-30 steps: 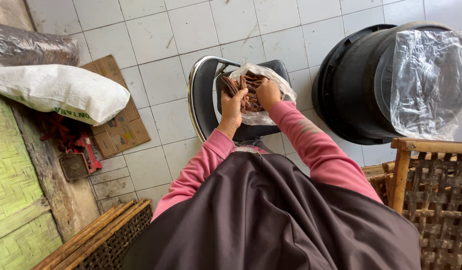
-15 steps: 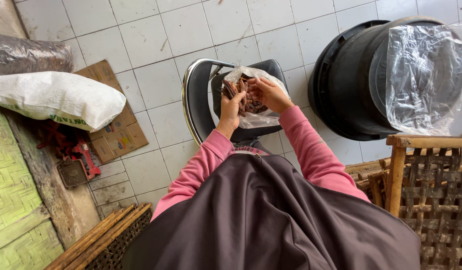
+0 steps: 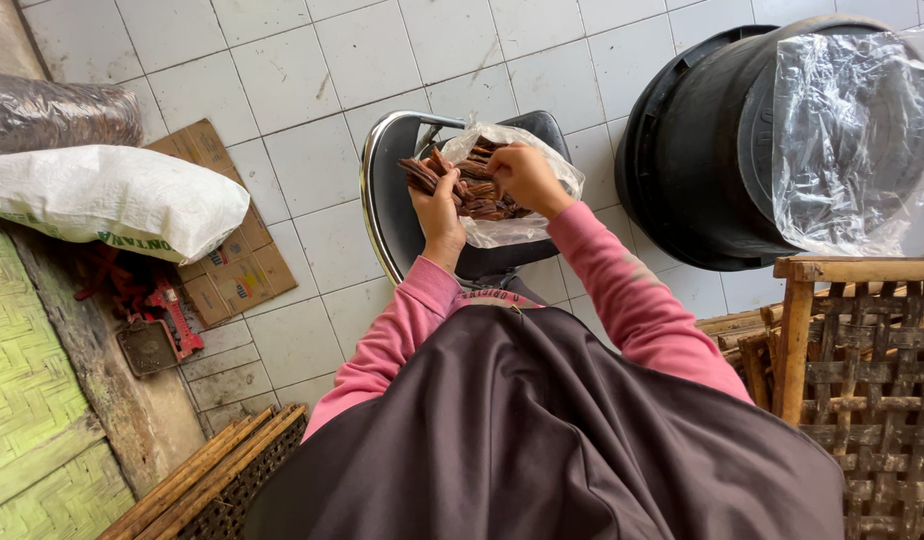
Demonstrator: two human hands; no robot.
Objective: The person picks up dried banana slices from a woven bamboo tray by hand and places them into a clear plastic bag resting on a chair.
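the left hand [image 3: 440,208] was closed around a bundle of thin reddish-brown dried strips [image 3: 422,172], whose ends fanned out above the thumb and fingers. the right hand [image 3: 523,175] sat just beside it, its fingers curled into the mouth of a clear crinkled plastic bag [image 3: 502,230]; they seemed to pinch more of the same brown strips inside, though the knuckles hid the grip itself. the bag, already holding a heap of strips, lay on the seat of a black chair with a chrome tube frame [image 3: 382,200], and both hands hovered over that seat. pink long sleeves [image 3: 622,290] ran back from the wrists to a dark grey-brown garment [image 3: 542,430] filling the lower middle of the view.

the chair stood on a white tiled floor [image 3: 282,80]. to its right a large round black plastic tub [image 3: 692,170] rested near the chair, with a sheet of clear plastic film [image 3: 847,140] draped over its top. below the tub stood a woven bamboo lattice crate with a pale wooden frame [image 3: 862,370]. to the left, well apart from the chair, a stuffed white woven sack [image 3: 107,195] lay over a flattened piece of brown cardboard [image 3: 232,270], with a dark foil-wrapped roll [image 3: 57,110] behind it and a small red metal tool [image 3: 167,310] beside a green woven mat [image 3: 22,380].
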